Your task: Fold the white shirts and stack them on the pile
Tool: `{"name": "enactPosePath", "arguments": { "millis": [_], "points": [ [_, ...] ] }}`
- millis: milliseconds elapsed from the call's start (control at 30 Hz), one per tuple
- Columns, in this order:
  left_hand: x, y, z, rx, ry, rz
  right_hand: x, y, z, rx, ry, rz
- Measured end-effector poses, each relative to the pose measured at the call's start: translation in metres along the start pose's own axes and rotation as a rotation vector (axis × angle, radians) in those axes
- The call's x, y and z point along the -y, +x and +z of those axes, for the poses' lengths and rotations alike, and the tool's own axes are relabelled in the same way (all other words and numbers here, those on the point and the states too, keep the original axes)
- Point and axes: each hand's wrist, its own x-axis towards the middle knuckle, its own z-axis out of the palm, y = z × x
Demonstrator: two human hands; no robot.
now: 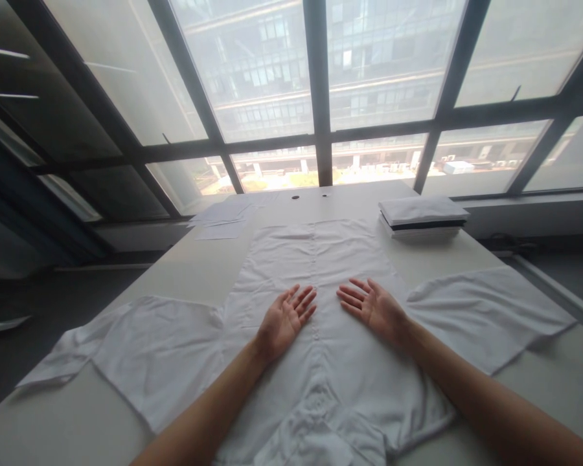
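Note:
A white long-sleeved shirt (291, 259) lies spread over the table, its button line running down the middle and its collar nearest me. One sleeve (160, 343) stretches to the left, the other sleeve (495, 304) to the right. Palm up, my left hand (286, 317) is over the shirt just left of the buttons, fingers extended and holding nothing. My right hand (372, 307) mirrors it on the right side, palm up and empty. Whether the backs of my hands touch the cloth I cannot tell.
Folded cloth is stacked (422, 217) at the table's back right, with a dark layer between white ones. Sheets of white paper (226, 215) lie at the back left. Large windows (320, 155) stand behind the white table (340, 202).

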Motion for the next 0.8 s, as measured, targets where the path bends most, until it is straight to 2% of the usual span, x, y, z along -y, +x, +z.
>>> {"name": "enactPosePath", "arguments": {
  "millis": [533,800],
  "points": [
    [0.000,0.002,0.002,0.010,0.081,0.035,-0.002,0.000,0.000,0.045,-0.072,-0.049],
    [0.000,0.005,0.002,0.015,0.103,0.043,-0.018,-0.003,0.006,0.032,-0.300,-0.257]
  ]
}}
